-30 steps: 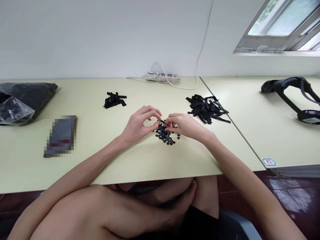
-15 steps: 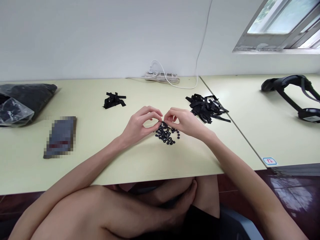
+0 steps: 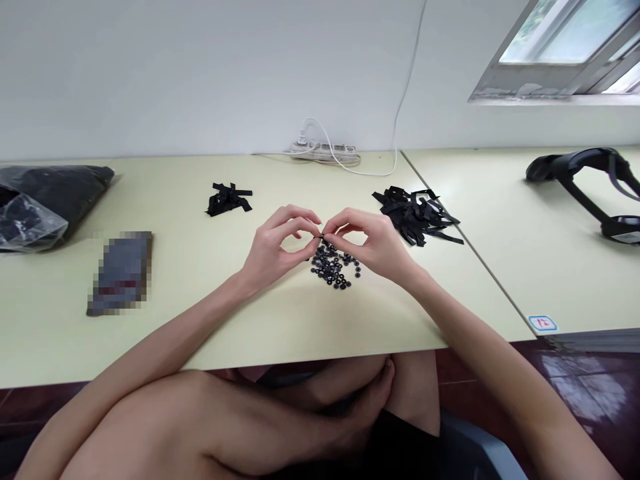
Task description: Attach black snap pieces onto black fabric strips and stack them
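Note:
Fingertip to fingertip, my left hand (image 3: 280, 243) and my right hand (image 3: 373, 237) pinch one small black fabric strip (image 3: 323, 237) between them. Most of the strip is hidden by the fingers. Just below lies a loose pile of small round black snap buttons (image 3: 331, 268) on the table, several with holes in the middle. Beyond my right hand is a heap of black strips (image 3: 415, 215). A smaller bunch of black strips (image 3: 227, 199) rests farther back on the left.
The pale yellow table (image 3: 250, 333) meets a second one at a seam on the right. A black plastic bag (image 3: 55, 200) and a blurred-out flat object (image 3: 121, 273) lie left. A power strip (image 3: 324, 152) sits by the wall, a black headset (image 3: 583, 180) far right.
Both hands have lifted slightly and shifted a little left, away from the buttons. The strip between them now shows less, and the fingertips are pinched closer together.

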`<action>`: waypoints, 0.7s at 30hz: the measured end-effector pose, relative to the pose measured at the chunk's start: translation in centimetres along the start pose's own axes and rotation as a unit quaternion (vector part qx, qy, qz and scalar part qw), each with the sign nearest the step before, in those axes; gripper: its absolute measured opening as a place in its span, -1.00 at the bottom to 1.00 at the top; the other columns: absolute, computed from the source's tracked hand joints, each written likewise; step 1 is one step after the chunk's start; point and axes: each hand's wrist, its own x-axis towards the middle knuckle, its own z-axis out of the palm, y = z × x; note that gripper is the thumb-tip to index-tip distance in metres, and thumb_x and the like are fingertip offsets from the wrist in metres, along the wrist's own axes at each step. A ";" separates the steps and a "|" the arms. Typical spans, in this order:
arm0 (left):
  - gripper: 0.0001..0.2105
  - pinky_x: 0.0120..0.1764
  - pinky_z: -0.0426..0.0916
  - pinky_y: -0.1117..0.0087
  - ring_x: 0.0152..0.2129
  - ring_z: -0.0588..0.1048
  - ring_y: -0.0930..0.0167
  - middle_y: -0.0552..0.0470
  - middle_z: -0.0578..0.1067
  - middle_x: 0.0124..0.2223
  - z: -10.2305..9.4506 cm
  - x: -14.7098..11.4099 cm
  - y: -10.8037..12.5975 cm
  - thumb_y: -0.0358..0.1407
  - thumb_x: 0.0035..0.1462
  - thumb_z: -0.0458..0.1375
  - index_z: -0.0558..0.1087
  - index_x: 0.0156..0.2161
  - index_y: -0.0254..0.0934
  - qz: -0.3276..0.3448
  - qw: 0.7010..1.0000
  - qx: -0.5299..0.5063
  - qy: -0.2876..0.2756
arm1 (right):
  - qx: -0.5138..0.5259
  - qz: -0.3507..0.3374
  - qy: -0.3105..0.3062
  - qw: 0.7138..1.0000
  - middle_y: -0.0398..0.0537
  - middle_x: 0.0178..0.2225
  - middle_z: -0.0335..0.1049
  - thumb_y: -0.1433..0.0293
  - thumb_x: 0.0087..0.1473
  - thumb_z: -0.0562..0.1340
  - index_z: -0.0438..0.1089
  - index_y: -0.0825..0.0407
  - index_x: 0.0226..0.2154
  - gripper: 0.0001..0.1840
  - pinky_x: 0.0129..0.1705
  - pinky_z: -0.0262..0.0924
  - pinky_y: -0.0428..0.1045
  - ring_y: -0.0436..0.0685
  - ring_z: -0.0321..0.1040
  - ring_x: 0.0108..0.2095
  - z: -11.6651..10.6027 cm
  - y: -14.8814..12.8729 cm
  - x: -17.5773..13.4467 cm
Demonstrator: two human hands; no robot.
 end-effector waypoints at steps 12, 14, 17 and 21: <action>-0.88 -0.20 0.61 0.40 -0.05 0.65 0.38 -0.01 0.67 0.00 0.0 0.0 0.0 -0.45 0.33 0.39 0.66 -0.10 -0.18 -0.049 0.998 -0.037 0.012 | -0.007 -0.024 0.016 1.000 -0.09 -0.12 0.72 0.45 0.29 0.43 0.62 -0.07 -0.08 -0.84 0.02 0.66 0.12 0.15 0.67 -0.14 0.7 0.5 -0.2; -0.88 -0.20 0.62 0.40 -0.05 0.65 0.38 -0.01 0.68 0.00 0.0 0.0 0.0 -0.44 0.33 0.39 0.66 -0.10 -0.18 -0.048 0.998 -0.040 0.008 | -0.015 -0.023 0.037 0.999 -0.10 -0.17 0.72 0.39 0.34 0.43 0.61 -0.07 -0.13 -0.94 -0.02 0.66 0.12 0.14 0.66 -0.18 1.0 0.5 -0.3; -0.90 -0.20 0.63 0.39 -0.03 0.65 0.37 -0.02 0.68 0.01 0.0 0.1 0.0 -0.42 0.35 0.39 0.65 -0.09 -0.18 -0.051 0.998 -0.040 0.004 | -0.022 -0.032 0.056 0.998 -0.10 -0.20 0.70 0.39 0.38 0.41 0.61 -0.07 -0.14 -0.97 -0.07 0.64 0.10 0.12 0.64 -0.21 1.4 0.6 -0.3; -0.87 -0.20 0.63 0.40 -0.03 0.65 0.37 -0.01 0.68 0.01 0.0 0.1 0.1 -0.40 0.37 0.38 0.66 -0.03 -0.15 -0.047 0.998 -0.039 0.004 | -0.036 -0.042 0.066 0.996 -0.09 -0.18 0.70 0.40 0.38 0.40 0.60 -0.07 -0.13 -0.96 -0.09 0.62 0.09 0.13 0.64 -0.21 1.6 0.6 -0.5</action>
